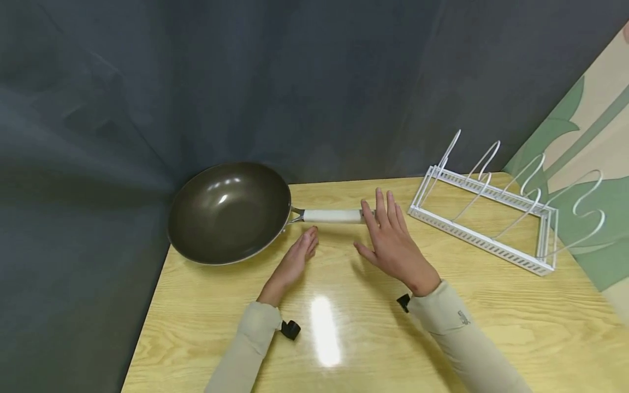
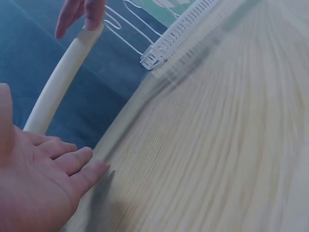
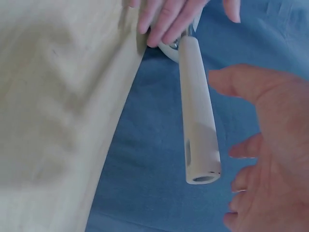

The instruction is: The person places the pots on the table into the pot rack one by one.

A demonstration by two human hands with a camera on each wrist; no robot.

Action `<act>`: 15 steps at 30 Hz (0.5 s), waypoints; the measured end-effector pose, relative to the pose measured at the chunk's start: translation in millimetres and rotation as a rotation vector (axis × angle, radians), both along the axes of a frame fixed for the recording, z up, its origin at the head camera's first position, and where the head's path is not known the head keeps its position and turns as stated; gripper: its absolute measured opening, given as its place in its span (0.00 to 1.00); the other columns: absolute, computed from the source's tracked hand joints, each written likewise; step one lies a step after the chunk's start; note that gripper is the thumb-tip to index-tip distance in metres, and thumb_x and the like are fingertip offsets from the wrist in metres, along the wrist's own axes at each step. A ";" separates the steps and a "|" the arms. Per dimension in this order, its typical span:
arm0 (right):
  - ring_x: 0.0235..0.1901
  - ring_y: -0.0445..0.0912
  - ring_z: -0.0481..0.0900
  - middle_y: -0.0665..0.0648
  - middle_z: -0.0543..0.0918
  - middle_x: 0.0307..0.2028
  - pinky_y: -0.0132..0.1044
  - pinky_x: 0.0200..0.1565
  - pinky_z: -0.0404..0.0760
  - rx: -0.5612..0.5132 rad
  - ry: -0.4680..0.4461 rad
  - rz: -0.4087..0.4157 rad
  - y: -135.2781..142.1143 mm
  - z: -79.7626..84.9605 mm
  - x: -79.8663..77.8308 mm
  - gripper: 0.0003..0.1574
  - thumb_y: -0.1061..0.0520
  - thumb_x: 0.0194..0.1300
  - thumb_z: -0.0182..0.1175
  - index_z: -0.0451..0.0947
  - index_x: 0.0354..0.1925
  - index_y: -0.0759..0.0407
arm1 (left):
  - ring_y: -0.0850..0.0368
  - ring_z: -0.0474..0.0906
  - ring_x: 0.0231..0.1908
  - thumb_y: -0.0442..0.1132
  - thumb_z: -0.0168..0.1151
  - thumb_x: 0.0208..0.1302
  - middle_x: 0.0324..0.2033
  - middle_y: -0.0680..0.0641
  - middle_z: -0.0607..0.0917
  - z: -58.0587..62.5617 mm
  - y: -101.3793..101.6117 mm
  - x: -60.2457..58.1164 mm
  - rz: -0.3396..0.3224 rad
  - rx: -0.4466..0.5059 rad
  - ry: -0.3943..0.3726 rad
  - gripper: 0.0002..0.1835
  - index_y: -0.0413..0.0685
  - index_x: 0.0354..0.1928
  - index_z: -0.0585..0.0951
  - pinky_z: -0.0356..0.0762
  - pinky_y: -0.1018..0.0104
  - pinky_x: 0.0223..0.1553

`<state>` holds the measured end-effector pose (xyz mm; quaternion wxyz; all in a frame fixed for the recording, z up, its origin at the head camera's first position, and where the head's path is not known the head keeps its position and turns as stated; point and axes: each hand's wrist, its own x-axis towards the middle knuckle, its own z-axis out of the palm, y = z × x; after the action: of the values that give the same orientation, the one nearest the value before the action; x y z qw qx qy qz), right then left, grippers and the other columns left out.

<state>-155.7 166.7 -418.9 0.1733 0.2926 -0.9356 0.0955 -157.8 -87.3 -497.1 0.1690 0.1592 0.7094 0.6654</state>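
Observation:
A dark wok-shaped frying pan (image 1: 230,215) sits at the table's back left, its pale handle (image 1: 333,216) pointing right. My left hand (image 1: 294,261) is just below the base of that handle, near the pan's rim, fingers extended together. In the left wrist view its palm (image 2: 38,188) faces up beside the handle and holds nothing. My right hand (image 1: 393,244) is at the handle's free end, fingers spread and straight. From the right wrist, the thumb and fingers of this hand (image 3: 275,125) stand apart from the handle (image 3: 199,111), with a gap between.
A white wire rack (image 1: 484,218) with several upright loops stands on the right of the wooden table (image 1: 373,349). A dark cloth (image 1: 314,87) hangs along the back and left edges. Patterned fabric (image 1: 604,218) lies beyond the right edge.

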 end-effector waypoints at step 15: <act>0.67 0.61 0.22 0.72 0.31 0.70 0.59 0.65 0.39 0.011 -0.079 -0.069 -0.4 8.6 -26.3 0.62 0.42 0.54 0.67 0.43 0.71 0.66 | 0.43 0.59 0.65 0.61 0.34 0.71 0.68 0.38 0.58 -8.1 16.0 -24.3 0.101 0.449 -0.271 0.40 0.43 0.72 0.40 0.63 0.49 0.60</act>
<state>-181.9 166.2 -410.3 0.1377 0.2571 -0.9517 0.0959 -182.1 -71.4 -505.2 0.1895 0.0667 0.5222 0.8289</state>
